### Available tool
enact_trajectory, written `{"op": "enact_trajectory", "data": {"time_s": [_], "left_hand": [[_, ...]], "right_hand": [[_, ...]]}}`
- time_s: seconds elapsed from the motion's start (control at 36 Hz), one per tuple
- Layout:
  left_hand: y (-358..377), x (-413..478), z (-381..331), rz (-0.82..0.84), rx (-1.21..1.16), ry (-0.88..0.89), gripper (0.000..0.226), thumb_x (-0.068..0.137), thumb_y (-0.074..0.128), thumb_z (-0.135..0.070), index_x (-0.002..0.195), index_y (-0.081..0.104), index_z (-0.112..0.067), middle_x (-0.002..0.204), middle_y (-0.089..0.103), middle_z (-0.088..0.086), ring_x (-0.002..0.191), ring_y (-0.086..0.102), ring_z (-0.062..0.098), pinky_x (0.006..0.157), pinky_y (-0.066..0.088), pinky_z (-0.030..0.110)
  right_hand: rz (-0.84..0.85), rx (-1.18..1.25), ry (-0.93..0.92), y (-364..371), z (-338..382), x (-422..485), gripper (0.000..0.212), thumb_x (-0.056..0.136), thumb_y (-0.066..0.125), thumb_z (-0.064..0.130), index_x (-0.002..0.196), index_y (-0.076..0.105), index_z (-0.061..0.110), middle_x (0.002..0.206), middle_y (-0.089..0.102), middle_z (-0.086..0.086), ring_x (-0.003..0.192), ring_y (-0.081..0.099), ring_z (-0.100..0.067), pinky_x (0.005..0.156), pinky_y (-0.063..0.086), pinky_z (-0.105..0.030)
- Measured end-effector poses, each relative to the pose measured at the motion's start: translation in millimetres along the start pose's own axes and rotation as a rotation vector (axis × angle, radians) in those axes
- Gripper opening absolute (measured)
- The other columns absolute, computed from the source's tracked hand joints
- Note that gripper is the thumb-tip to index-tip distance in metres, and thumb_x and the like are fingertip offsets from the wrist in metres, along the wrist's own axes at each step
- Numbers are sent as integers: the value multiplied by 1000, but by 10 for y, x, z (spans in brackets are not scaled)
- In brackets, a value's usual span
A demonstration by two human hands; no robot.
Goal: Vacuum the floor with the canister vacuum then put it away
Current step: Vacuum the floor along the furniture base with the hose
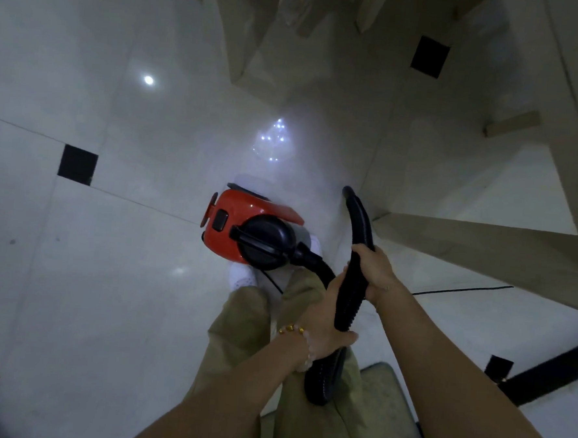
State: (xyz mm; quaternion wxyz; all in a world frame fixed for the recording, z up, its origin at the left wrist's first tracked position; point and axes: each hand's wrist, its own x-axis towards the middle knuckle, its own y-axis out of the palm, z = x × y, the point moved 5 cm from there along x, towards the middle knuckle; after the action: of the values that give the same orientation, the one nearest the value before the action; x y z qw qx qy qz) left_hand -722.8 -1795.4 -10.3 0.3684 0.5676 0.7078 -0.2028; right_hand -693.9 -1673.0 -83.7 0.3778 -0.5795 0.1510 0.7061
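The red and black canister vacuum [246,231] stands on the glossy white tile floor [108,275] right in front of my white shoes. Its black ribbed hose [352,293] runs from the canister's front, loops down past my legs and rises again through both hands. My left hand [325,317] grips the lower part of the hose. My right hand [375,271] grips it higher, near the curved black handle end [357,213], whose open tip points away toward the stairs. No wand or floor head is visible.
Beige marble stair steps [466,236] rise at the right and back. A thin black power cord [462,289] runs along the floor toward the right. A grey mat [385,394] lies under my feet at the lower right. Small black inset tiles [77,168] dot the floor.
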Motion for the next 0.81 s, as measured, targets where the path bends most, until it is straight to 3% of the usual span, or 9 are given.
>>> {"op": "enact_trajectory", "data": {"time_s": [0.08, 0.22, 0.31, 0.42, 0.58, 0.64, 0.72, 0.81], "left_hand": [[39, 17, 41, 36, 52, 1, 96, 84, 65, -13, 151, -3, -23, 142, 41, 1, 126, 46, 20, 92, 33, 12], [78, 50, 36, 66, 112, 24, 97, 83, 66, -13, 151, -2, -22, 149, 34, -2, 130, 43, 16, 97, 31, 13], [85, 59, 25, 81, 137, 34, 96, 83, 65, -13, 151, -2, -21, 152, 27, -5, 134, 36, 11, 100, 26, 10], [90, 80, 52, 94, 153, 20, 95, 83, 65, -13, 151, 0, -20, 153, 26, -2, 135, 35, 13, 107, 29, 18], [45, 89, 16, 116, 147, -34, 82, 89, 58, -5, 149, 3, -6, 155, 18, 6, 144, 20, 18, 116, 18, 21], [27, 118, 29, 111, 137, -58, 70, 93, 49, 2, 147, 5, 0, 154, 19, 11, 143, 21, 21, 115, 17, 22], [23, 105, 52, 84, 168, -28, 80, 89, 58, -3, 149, 5, -6, 155, 16, 5, 143, 17, 16, 119, 16, 28], [6, 106, 52, 49, 152, 12, 87, 85, 63, -6, 150, 5, -11, 155, 19, 3, 143, 21, 16, 119, 20, 32]], "right_hand": [[-14, 86, 49, -78, -111, -12, 9, 93, 46, 12, 85, 50, 10, 71, 45, -8, 59, 45, -19, 54, 43, -30], [-76, 182, 73, -171, -196, 5, 14, 94, 46, 12, 105, 50, 5, 74, 45, -8, 58, 46, -19, 46, 44, -26], [-115, 203, 89, -198, -229, 28, 24, 94, 47, 13, 114, 52, 1, 76, 47, -9, 60, 47, -20, 50, 43, -29], [-156, 187, 107, -206, -247, 58, 34, 93, 46, 13, 122, 51, -6, 77, 49, -10, 61, 47, -20, 53, 44, -30], [-148, 187, 156, -132, -267, 51, 34, 94, 46, 13, 123, 48, -6, 76, 50, -11, 57, 49, -22, 51, 42, -31], [-150, 174, 133, -111, -266, 60, 31, 93, 46, 12, 120, 48, -3, 78, 50, -11, 59, 49, -21, 53, 44, -31], [-170, 144, 75, -83, -226, 107, 27, 92, 47, 12, 118, 47, 5, 81, 49, -9, 68, 49, -22, 65, 47, -35], [-189, 110, 22, -66, -161, 165, 34, 91, 48, 12, 124, 47, 1, 80, 48, -8, 71, 48, -23, 73, 46, -39]]}}
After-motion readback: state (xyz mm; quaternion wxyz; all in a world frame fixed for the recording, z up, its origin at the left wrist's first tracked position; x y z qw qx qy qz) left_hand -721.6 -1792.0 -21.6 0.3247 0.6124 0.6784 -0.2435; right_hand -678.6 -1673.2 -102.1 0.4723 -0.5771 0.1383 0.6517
